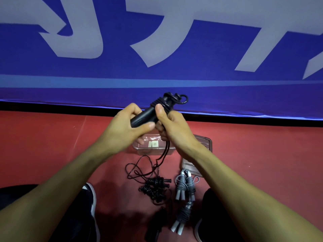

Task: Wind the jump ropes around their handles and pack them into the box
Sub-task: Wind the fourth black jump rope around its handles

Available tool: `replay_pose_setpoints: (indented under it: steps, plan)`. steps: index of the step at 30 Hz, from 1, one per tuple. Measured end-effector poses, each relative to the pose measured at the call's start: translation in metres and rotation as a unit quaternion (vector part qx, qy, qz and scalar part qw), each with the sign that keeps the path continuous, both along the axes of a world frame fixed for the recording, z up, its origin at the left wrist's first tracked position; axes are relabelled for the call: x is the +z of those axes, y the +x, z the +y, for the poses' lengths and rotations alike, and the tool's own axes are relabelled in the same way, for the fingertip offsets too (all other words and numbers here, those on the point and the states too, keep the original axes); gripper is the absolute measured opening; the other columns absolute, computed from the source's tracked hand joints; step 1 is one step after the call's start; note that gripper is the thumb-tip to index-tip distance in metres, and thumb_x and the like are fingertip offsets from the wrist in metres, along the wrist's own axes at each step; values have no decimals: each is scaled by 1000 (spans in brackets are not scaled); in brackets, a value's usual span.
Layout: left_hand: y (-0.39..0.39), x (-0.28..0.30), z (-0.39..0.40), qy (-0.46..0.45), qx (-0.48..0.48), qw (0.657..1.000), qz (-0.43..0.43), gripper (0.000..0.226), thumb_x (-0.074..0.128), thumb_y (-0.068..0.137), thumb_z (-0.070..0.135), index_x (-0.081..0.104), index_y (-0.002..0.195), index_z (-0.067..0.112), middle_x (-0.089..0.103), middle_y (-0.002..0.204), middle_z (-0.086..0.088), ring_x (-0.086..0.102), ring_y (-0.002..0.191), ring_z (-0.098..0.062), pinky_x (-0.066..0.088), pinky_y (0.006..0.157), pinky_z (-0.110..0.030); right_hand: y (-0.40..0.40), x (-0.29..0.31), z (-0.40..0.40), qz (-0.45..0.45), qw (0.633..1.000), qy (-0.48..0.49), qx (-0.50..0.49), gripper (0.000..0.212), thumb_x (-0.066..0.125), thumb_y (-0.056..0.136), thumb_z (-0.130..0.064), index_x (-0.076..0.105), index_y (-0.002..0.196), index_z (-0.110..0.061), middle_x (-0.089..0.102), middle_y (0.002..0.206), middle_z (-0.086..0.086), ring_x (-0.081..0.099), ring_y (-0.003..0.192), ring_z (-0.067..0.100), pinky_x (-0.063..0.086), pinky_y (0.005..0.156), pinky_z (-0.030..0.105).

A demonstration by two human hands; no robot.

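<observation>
Above the red floor (52, 145), in front of a blue banner (157, 75), the left hand (122, 124) gripped the lower end of the black handles (145, 114) with fingers curled round them; the right hand (173, 126) pinched the upper end, thumb pressed on the turns already wound there, while its lower fingers closed on the loose black rope (139, 170) that trailed down to the floor; the winding step seemed to be in hand, with only a few turns laid; the next move would likely call for feeding more slack up and wrapping it tightly below the existing coils; the clear box (139, 148) lay on the floor beneath the hands, its lid (208, 142) beside it, both partly hidden by the wrists; a black wound rope (155, 187) and two grey wound ropes (185, 187) waited nearby, not yet packed; a dark object at the bottom edge was too dim to make out.
</observation>
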State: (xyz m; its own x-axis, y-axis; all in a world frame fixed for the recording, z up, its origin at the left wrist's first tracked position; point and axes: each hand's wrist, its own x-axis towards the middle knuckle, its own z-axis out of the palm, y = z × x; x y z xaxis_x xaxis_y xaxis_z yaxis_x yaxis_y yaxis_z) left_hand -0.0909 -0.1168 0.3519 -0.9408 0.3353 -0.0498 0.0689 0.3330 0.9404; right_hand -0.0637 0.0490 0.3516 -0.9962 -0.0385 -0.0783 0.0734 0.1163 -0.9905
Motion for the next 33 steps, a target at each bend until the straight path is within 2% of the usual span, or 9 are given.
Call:
replay_pose_setpoints:
  steps: [2,5,10,13,17,23,27,30,33]
  plan:
    - [1,7,-1,127,-30,982,-136,52,65,90,52,54,106,4,67,93,-24,66,67,-26,62,67,-47,0,1,0,9,1000,-23,10,52,41,108,-42,41,58,-26,33,54,-6,24,48,9,21,47,25]
    - [0,9,-4,170,-69,956,-231,68,41,94,61,63,111,-2,67,87,-20,59,62,-24,56,61,-39,2,1,0,12,999,-29,20,51,38,109,-42,41,64,-15,31,53,-5,22,46,9,19,48,27]
    - [0,-6,2,122,-25,987,-98,45,49,100,51,67,93,11,61,79,-3,47,64,-13,44,63,-33,-1,3,0,-15,1000,13,17,61,34,108,-51,48,67,-8,33,54,0,25,47,11,23,49,25]
    - [-4,-11,0,48,-6,999,8,48,55,83,61,68,104,21,66,87,16,58,77,-3,44,77,-30,-2,4,0,-44,999,4,11,66,35,104,-60,50,63,-11,37,54,0,29,47,10,28,48,22]
    - [-6,-10,-2,-2,17,998,55,38,65,84,47,66,114,23,72,104,9,65,97,-4,45,83,-21,-2,1,2,-21,1000,8,0,57,38,106,-53,47,66,-12,41,51,-9,31,45,7,29,49,22]
    - [-4,-3,-1,173,-15,966,-191,49,54,94,50,67,104,4,62,89,-15,56,61,-19,51,58,-33,-2,-3,2,7,999,-33,8,36,42,107,-43,47,88,-13,48,69,1,35,50,5,30,49,21]
    - [-4,-5,-4,154,-29,980,-121,44,67,86,44,63,98,2,59,73,-18,53,53,-19,45,53,-33,-3,0,2,5,999,-46,14,49,36,107,-51,48,80,-11,42,68,12,29,50,9,26,49,23]
    - [-3,-6,-2,22,23,999,35,36,77,81,41,59,95,14,68,69,-5,59,55,-17,50,60,-38,-3,0,2,-23,999,-27,17,70,34,97,-70,57,78,-7,46,73,14,29,52,14,27,51,26]
    - [2,-4,0,-74,53,985,147,29,78,85,28,53,94,16,67,73,5,59,59,-4,48,64,-26,-4,-2,2,-41,999,-29,11,74,36,97,-71,59,78,-3,48,70,14,32,51,12,30,52,25]
